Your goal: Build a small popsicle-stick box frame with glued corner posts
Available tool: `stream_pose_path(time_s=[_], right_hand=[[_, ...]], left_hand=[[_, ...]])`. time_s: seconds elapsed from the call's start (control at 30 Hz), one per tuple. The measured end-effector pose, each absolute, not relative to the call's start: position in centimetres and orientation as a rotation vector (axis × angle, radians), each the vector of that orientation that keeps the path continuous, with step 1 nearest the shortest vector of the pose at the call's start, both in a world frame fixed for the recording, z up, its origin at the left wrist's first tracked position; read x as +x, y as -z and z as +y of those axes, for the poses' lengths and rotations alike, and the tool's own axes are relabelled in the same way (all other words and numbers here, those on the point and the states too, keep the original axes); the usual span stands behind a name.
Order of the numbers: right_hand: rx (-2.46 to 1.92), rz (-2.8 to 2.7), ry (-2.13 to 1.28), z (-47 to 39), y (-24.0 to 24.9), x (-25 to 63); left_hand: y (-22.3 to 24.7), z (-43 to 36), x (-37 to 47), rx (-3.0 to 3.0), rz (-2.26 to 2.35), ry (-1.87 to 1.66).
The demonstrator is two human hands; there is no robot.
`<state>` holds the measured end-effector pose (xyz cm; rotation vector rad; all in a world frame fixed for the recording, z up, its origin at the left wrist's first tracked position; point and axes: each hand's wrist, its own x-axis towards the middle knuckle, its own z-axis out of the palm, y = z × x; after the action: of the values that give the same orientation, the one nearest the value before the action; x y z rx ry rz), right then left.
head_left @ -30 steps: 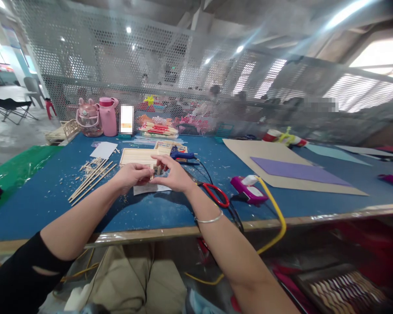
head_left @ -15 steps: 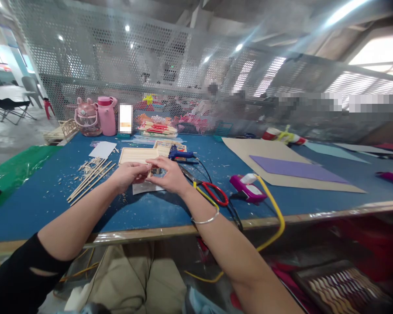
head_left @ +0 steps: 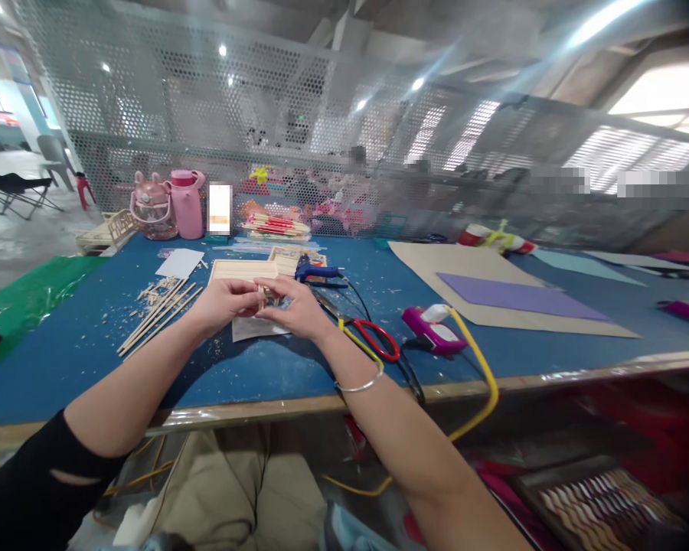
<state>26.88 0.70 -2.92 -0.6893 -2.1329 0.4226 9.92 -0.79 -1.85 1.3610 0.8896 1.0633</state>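
My left hand (head_left: 221,304) and my right hand (head_left: 299,308) meet above the blue, felt-like worktop (head_left: 264,367), fingers of both pinching a small wooden stick piece (head_left: 262,297) between them. The piece is pale and thin and mostly hidden by my fingertips, so I cannot tell its full shape. It hangs just over a white paper scrap (head_left: 256,328) lying flat on the worktop.

Just behind my hands lies a flat panel of pale sticks (head_left: 242,270) set side by side, rectangular and smooth. To the left, a loose bundle of long thin wooden skewers (head_left: 158,314) lies among pale chips and crumbs. A blue glue gun (head_left: 315,271) rests beside the panel, its black cord trailing toward me. Red-handled scissors (head_left: 373,337) lie near my right wrist, which carries a thin silver bangle (head_left: 360,383). Farther right sit a magenta tool (head_left: 433,329) with a yellow cable, and a purple sheet (head_left: 517,297) on tan cardboard (head_left: 476,268). Two pink plastic bottles (head_left: 172,203) stand at the far edge against grey perforated metal mesh.
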Motion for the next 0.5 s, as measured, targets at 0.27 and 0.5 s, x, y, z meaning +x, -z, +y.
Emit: stream_pose_path(time_s=[0.27,0.5], right_hand=[[-0.779,-2.025,-0.764,1.1,2.5,28.0],[-0.835,-1.908,-0.766,1.5,2.7,28.2]], left_hand=[[1.6,-0.9,9.9,1.378,0.955,-1.067],[1.6,-0.9,9.8,1.348,0.996,-1.055]])
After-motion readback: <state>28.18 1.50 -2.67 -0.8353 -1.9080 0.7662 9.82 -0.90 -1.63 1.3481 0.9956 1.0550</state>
